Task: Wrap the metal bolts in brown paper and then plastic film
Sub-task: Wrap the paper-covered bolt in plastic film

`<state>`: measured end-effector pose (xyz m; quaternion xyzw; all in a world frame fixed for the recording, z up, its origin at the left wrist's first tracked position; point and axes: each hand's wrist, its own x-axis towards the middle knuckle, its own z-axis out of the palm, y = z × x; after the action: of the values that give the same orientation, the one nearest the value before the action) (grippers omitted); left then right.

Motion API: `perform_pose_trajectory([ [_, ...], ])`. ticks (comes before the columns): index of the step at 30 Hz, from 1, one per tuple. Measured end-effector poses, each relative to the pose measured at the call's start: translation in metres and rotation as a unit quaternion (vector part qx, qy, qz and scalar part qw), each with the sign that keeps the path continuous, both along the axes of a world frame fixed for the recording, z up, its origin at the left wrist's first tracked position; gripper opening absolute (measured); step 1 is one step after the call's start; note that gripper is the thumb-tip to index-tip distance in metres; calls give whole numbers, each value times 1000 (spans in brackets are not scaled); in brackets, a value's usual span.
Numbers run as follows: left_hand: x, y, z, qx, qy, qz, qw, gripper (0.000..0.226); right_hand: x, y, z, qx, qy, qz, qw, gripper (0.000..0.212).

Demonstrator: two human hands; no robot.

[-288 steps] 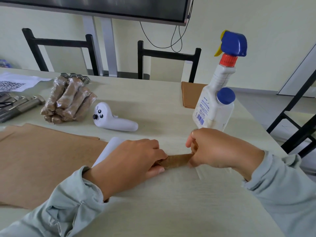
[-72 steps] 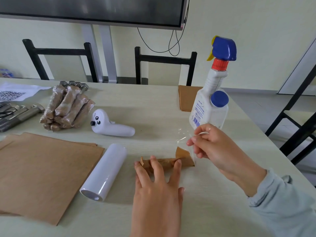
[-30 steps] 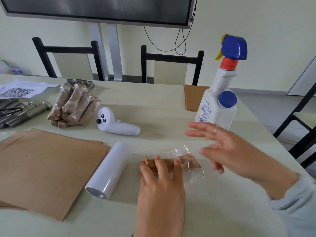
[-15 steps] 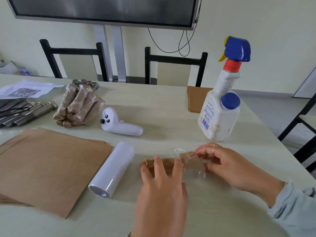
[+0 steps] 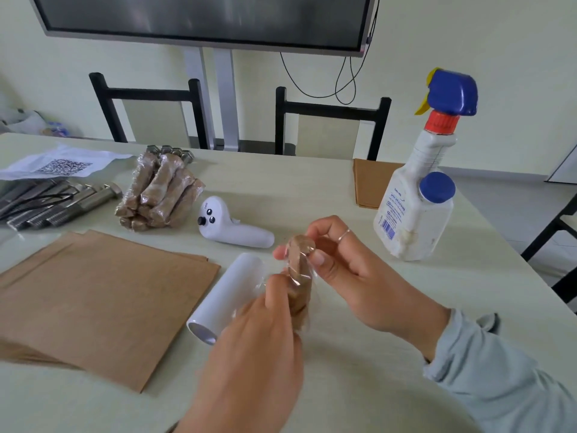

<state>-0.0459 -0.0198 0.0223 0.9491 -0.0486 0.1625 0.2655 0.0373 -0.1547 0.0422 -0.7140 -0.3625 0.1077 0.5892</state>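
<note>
Holding wrapped bolt [image 5: 300,276] up off the table [image 5: 359,370], roughly upright, betw. both hands, approx. center of view. Brown paper around it w/ clear plastic film [image 5: 307,270] clinging over the top part, loose film edges sticking out by the fingers. Right hand [image 5: 352,276] pinching the upper end, thumb and fingers curled round it, ring showing on one finger. Left hand [image 5: 259,348] gripping the lower part, fingers closed on paper and film; exact finger placement blurred.

Lying just left of the hands: white film roll [image 5: 228,295], touching table, open end toward camera. Further left, stack of brown paper sheets [image 5: 103,298] lying flat. Sitting behind that, pile of finished wrapped bolts [image 5: 159,195], w/ bare metal bolts [image 5: 46,204] beside it at far left. Resting near the pile, white controller [image 5: 234,229]. Standing at right, white spray bottle [image 5: 418,195] w/ blue trigger, well apart from hands.
</note>
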Motion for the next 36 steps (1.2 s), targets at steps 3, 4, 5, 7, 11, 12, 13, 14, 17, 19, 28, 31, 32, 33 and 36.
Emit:
perform_pose_trajectory([
  [3, 15, 30, 6, 82, -103, 44, 990, 37, 1, 13, -1, -30, -24, -20, 999, 7],
  [4, 21, 41, 7, 90, -94, 70, 989, 36, 1, 17, -1, -44, -38, -27, 998, 6],
  [5, 27, 52, 7, 105, -43, 87, 990, 39, 1, 21, 0, -56, -48, -30, 997, 5],
  [7, 37, 65, 6, 75, 108, 69, 989, 52, 1, 28, 1, -65, -58, -27, 996, 8],
  [11, 43, 63, -2, 11, 174, 0, 985, 51, 0, 42, 4, -137, -82, -6, 987, 17],
  [12, 45, 67, -3, -45, 180, 29, 982, 42, 0, 43, 5, -160, -85, 0, 983, 17],
  [13, 46, 72, -4, -137, 195, 61, 969, 33, -1, 43, 6, -178, -88, 1, 980, 17],
  [14, 46, 78, -3, -240, 214, 83, 943, 29, -1, 42, 7, -193, -88, -1, 977, 16],
  [17, 39, 93, 1, -555, 278, 82, 780, 36, -3, 38, 11, -237, -84, -3, 968, 12],
  [19, 32, 97, 2, -635, 284, 61, 716, 35, -5, 39, 13, -269, -87, 4, 959, 7],
  [28, 19, 91, 1, -545, 270, 2, 794, 58, -17, 52, 5, -305, -87, 12, 948, 8],
  [31, 17, 92, 8, -501, 262, -31, 824, 47, -18, 49, 4, -297, -65, 18, 952, 6],
  [32, 18, 96, 9, -503, 260, -17, 824, 43, -19, 49, 3, -301, -63, 24, 951, 5],
  [33, 19, 102, 9, -506, 252, 5, 825, 39, -19, 49, 1, -310, -70, 24, 948, 6],
  [36, 20, 114, 11, -506, 227, 55, 830, 30, -21, 51, -7, -325, -128, -1, 937, 14],
])
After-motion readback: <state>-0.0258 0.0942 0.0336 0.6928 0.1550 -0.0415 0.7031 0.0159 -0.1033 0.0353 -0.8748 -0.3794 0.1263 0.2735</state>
